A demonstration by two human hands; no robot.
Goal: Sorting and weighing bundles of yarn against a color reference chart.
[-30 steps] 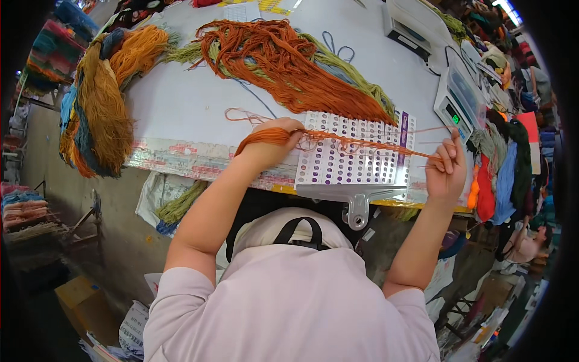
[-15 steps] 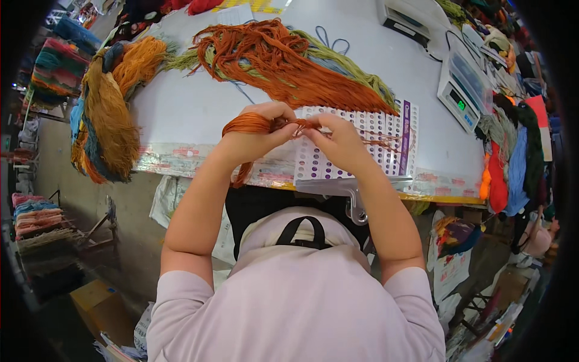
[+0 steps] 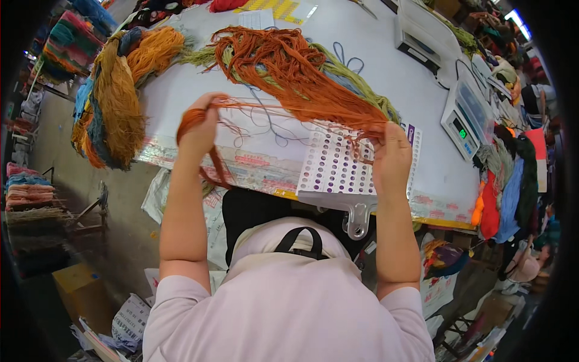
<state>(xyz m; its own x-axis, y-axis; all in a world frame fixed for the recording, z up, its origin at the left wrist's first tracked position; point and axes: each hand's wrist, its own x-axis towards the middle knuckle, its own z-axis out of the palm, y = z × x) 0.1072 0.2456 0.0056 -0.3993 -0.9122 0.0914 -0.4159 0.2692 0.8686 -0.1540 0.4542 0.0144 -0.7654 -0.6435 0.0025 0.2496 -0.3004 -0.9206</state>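
Rust-orange embroidery thread (image 3: 271,107) stretches in loose strands between my two hands, above the white table. My left hand (image 3: 204,123) is closed on one end, with a bundle of the same thread wrapped round it and a tail hanging past the wrist. My right hand (image 3: 393,151) grips the other end, its fingers pressed together over a white perforated board (image 3: 338,163) with purple dots and a clear clip at its near edge. Beyond the hands lies a large heap of orange thread (image 3: 277,63) on top of green skeins (image 3: 353,84).
Brown, orange and blue hanks (image 3: 117,114) hang over the table's left edge. At right stand a digital scale (image 3: 463,123) and another scale (image 3: 416,51). Coloured skeins (image 3: 509,193) hang beyond the right edge. Scissors (image 3: 365,7) lie at the far side.
My hands were close together over the board; now they are wide apart, left hand moved left and right hand right, with thread drawn out between them.
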